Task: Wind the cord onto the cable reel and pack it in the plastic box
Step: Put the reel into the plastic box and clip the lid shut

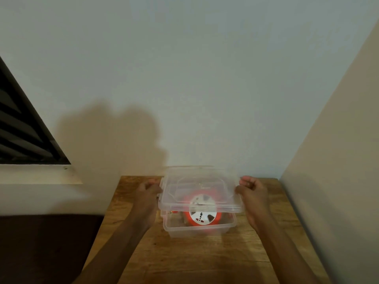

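A clear plastic box [196,229] stands on the wooden table [184,259] near the wall. Inside it lies the orange cable reel [203,217] with its white socket face up. A clear lid [196,188] hovers just above the box, tilted so that its near edge is raised over the rim. My left hand [148,192] grips the lid's left edge with curled fingers. My right hand [253,190] grips the lid's right edge the same way. The cord itself cannot be made out; a small orange part [174,212] shows at the box's left inner side.
The table sits in a corner, with a pale wall [184,89] behind and another wall [338,160] close on the right. A window ledge [37,175] with dark slats lies to the left. Dark floor [45,247] is left of the table.
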`<action>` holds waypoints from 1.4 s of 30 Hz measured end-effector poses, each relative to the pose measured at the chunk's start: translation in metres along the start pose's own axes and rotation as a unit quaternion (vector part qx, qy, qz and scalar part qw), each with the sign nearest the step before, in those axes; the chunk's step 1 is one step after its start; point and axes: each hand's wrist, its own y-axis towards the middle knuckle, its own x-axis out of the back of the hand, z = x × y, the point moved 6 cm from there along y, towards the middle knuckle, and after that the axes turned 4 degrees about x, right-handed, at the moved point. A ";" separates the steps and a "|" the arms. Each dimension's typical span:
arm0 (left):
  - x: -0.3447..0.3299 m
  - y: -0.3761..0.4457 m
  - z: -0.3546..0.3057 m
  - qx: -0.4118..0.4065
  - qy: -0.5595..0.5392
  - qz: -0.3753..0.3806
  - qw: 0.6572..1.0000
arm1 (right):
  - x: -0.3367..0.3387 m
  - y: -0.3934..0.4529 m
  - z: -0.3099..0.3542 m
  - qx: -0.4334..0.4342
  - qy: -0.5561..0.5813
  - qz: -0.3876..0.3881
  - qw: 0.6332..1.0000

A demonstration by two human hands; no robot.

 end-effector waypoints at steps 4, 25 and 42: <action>-0.003 -0.002 0.011 -0.003 0.063 0.003 0.998 | -0.001 0.000 -0.013 0.050 -0.091 0.005 0.995; 0.005 0.004 0.060 -0.077 0.219 -0.020 0.972 | -0.011 -0.016 -0.057 0.192 -0.335 0.124 0.914; 0.010 -0.008 0.067 -0.097 0.282 -0.017 0.954 | -0.008 -0.028 -0.070 0.184 -0.324 0.110 0.922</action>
